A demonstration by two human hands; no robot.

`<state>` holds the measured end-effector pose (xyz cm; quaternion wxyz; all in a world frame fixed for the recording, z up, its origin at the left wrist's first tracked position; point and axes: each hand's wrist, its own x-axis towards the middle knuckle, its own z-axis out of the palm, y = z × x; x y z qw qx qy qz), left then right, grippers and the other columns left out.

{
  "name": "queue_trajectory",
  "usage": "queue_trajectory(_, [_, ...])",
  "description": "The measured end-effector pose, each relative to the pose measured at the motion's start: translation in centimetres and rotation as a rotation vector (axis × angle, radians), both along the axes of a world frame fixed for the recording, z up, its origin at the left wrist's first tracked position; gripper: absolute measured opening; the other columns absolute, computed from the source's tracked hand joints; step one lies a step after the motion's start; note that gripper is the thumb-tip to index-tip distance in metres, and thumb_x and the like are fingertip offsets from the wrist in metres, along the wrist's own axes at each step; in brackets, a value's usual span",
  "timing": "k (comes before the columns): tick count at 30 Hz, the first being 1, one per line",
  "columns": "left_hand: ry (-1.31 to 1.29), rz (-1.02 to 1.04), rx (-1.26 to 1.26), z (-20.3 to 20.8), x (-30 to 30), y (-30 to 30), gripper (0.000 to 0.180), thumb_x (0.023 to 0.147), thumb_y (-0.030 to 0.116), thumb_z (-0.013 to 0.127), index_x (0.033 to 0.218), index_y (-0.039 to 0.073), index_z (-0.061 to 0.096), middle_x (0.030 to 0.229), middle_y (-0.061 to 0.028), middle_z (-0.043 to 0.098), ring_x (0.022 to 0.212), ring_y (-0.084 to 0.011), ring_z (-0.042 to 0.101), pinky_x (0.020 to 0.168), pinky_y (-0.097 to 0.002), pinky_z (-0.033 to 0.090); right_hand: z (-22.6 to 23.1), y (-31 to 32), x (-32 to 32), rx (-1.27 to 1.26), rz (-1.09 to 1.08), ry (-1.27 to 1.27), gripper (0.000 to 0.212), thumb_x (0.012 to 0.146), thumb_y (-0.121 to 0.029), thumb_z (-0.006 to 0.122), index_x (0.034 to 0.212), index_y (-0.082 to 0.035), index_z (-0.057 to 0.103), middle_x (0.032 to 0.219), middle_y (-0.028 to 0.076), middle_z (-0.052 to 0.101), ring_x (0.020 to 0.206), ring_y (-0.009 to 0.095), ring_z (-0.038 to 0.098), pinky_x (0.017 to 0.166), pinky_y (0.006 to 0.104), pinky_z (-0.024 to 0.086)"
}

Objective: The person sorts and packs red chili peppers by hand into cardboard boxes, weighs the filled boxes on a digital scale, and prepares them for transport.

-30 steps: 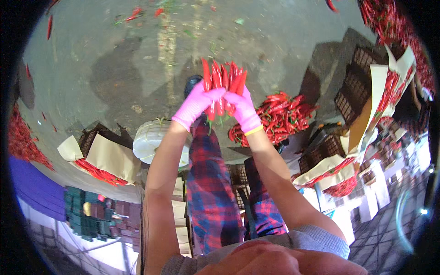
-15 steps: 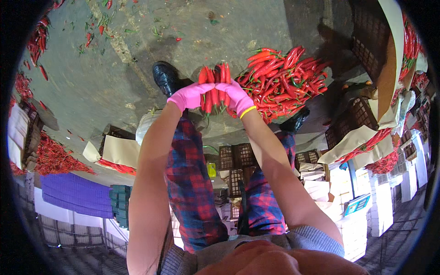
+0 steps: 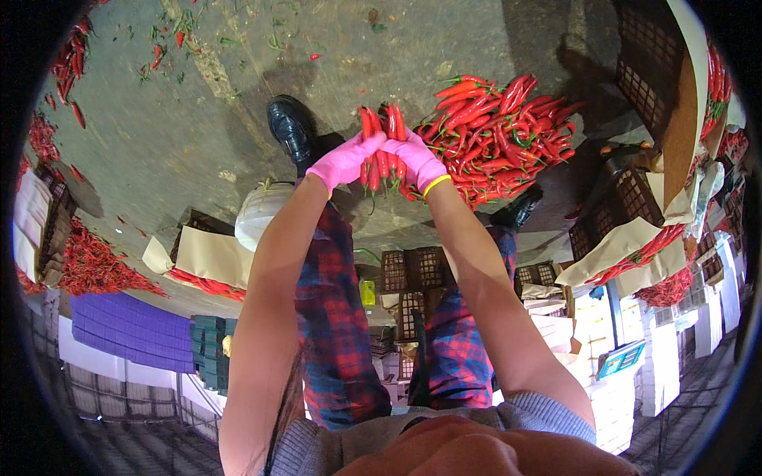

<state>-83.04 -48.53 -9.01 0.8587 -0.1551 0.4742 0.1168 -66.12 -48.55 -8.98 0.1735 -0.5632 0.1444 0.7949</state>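
Note:
Both of my hands wear pink gloves and meet in front of me over the concrete floor. Between them is a bunch of long red chili peppers [image 3: 382, 164], lined up side by side with their green stems toward me. My left hand [image 3: 346, 161] is closed around the bunch's left side, its thumb lying over the peppers. From the other side my right hand [image 3: 416, 161], with a yellow cuff, grips the same bunch. Right beside that hand lies a large heap of red chili peppers [image 3: 500, 143] on the floor. Gloves hide part of the held peppers.
My black shoe [image 3: 290, 127] stands left of the hands; the other is beside the heap. Brown plastic crates [image 3: 413, 270] sit behind my legs. Paper-lined crates [image 3: 208, 258] of peppers stand left and right. Another pepper pile [image 3: 103, 258] lies far left. A scale display [image 3: 621, 358] stands at right.
My hands have shifted slightly right and drawn closer together, squeezing the held peppers into a narrower bunch. The view has also shifted a little.

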Motion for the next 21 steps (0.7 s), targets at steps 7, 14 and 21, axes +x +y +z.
queue_trajectory(7, [0.014,-0.056,-0.160,-2.4,-0.9,-1.4,0.048,0.101,0.049,0.042,0.119,0.009,0.060,0.113,-0.0088,0.068,0.099,-0.0216,0.063,0.093,-0.0373,0.046,-0.3,-0.8,-0.2,0.030,0.009,-0.047,0.037,0.086,-0.005,0.069,0.121,-0.003,0.057,0.104,0.010,0.068,0.089,0.022,0.068,0.078,0.0371,0.057])
queue_trajectory(14, [-0.079,-0.001,-0.278,-2.5,-0.8,-0.9,0.053,0.095,0.056,0.051,0.126,0.015,0.058,0.117,-0.0060,0.068,0.104,-0.0197,0.063,0.092,-0.0384,0.048,0.0,0.1,0.0,-0.120,0.053,-0.046,0.033,0.085,-0.009,0.071,0.116,-0.004,0.060,0.100,0.010,0.069,0.089,0.025,0.068,0.076,0.0418,0.056])
queue_trajectory(21, [-0.099,-0.050,-0.243,-2.8,-1.4,-0.5,0.032,0.101,0.034,0.052,0.128,0.017,0.057,0.121,-0.0010,0.067,0.103,-0.0175,0.065,0.088,-0.0384,0.052,-1.2,0.9,1.2,-0.223,0.207,0.090,0.032,0.088,-0.023,0.069,0.116,-0.008,0.063,0.110,0.006,0.069,0.097,0.022,0.067,0.082,0.0436,0.054])
